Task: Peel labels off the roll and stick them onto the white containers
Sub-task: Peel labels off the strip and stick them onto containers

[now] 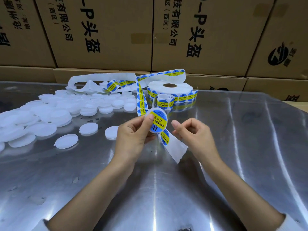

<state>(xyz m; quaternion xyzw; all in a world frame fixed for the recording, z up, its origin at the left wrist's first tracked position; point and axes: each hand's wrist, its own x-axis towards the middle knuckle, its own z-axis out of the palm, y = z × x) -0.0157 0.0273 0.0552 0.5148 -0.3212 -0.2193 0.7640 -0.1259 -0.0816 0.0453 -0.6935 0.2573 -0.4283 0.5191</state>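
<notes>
White plastic, round and flat, a container [155, 120] bearing a blue-and-yellow label is pinched by the thumb and fingers of the left hand [133, 132] above the steel tabletop [150, 189], in front of the label roll [170, 90]. The right hand [191, 132] is held just right of the container with fingers loosely curled; whether the backing strip [173, 147] beneath it is gripped cannot be told. A heap of unlabelled white containers [55, 112] is spread left of the roll. Cardboard boxes [116, 30] are stacked behind the roll.
</notes>
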